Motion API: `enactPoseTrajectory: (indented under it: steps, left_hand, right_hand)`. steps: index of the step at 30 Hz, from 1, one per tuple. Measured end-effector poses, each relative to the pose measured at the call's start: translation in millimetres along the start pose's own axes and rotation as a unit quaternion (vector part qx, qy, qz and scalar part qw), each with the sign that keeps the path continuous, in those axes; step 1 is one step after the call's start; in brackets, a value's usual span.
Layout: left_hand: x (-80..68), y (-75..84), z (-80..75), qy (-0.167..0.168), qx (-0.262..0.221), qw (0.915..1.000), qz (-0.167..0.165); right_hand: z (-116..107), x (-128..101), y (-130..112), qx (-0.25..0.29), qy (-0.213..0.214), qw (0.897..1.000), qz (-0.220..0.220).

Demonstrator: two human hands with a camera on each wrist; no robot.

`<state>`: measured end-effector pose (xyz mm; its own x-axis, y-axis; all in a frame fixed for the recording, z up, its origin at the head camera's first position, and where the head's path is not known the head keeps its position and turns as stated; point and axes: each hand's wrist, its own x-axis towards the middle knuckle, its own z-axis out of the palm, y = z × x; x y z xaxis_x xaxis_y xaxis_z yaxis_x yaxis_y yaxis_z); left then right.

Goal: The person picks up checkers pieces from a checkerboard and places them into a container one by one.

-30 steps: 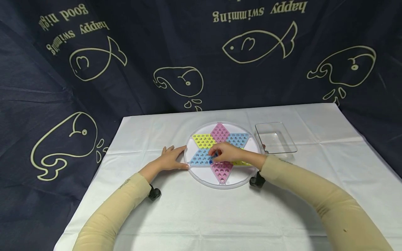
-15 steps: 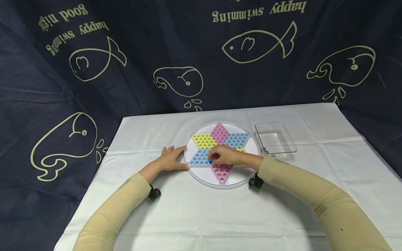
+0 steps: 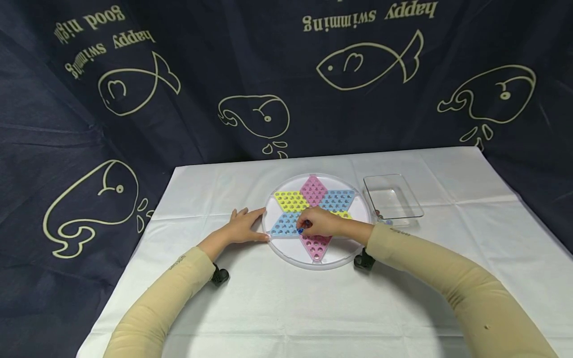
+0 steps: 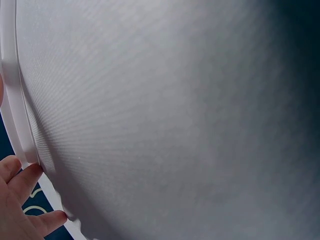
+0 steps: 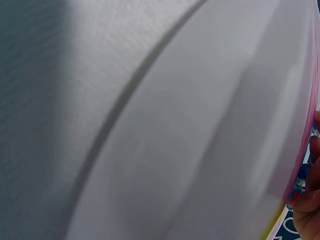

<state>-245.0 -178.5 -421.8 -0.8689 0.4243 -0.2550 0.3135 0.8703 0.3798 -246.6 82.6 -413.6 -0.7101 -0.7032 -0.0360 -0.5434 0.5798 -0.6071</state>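
Note:
A round white Chinese checkers board [image 3: 286, 253] lies on the table, with a star of pink, yellow and blue sections full of holes. My left hand [image 3: 241, 227] rests at its left rim, fingers spread and thumb touching the edge; its fingertips [image 4: 35, 170] reach the rim in the left wrist view. Over the board's centre-left my right hand [image 3: 323, 222] has curled fingers and holds marbles. A blue marble [image 3: 300, 230] shows at its fingertips, by the near corner of the blue section. Several glass marbles [image 5: 303, 171] show among those fingers in the right wrist view.
A clear rectangular box [image 3: 394, 196] stands right of the board, with a few small marbles [image 3: 379, 215] at its near left corner. The white tablecloth [image 3: 286, 308] spreads in front. A dark curtain [image 3: 286, 74] with fish drawings hangs behind.
My right hand has shifted slightly left and stays low over the blue section, fingers drawn closer around the marbles. My left hand has not moved.

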Motion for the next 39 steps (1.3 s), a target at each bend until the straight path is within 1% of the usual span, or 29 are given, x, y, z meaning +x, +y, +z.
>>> enactPoseTrajectory:
  steps: [9,13,18,27,34,39]
  left_hand:
    - [-0.5,0.6,-0.1,0.001,-0.002,1.0000,-0.001]
    - [-0.8,1.9,-0.7,-0.001,0.000,1.0000,-0.002]
    - [-1.1,2.7,-1.1,-0.004,0.003,1.0000,-0.003]
    - [-0.9,1.7,0.0,-0.002,-0.002,1.0000,-0.001]
    - [-0.5,0.9,0.4,0.000,0.002,1.0000,0.000]
    - [-0.1,0.7,1.0,0.000,0.006,1.0000,0.000]
  right_hand:
    - [-0.1,1.3,0.3,-0.050,-0.016,0.999,-0.005]
    - [-0.7,0.7,0.8,-0.054,-0.018,0.998,-0.014]
    - [-1.5,-1.6,2.8,-0.023,-0.018,0.999,-0.018]
    - [-5.4,-5.8,3.0,0.034,-0.018,0.999,-0.002]
    - [-11.2,-7.2,6.9,0.053,-0.003,0.999,-0.006]
    - [-15.2,-9.6,9.7,0.098,-0.001,0.995,0.013]
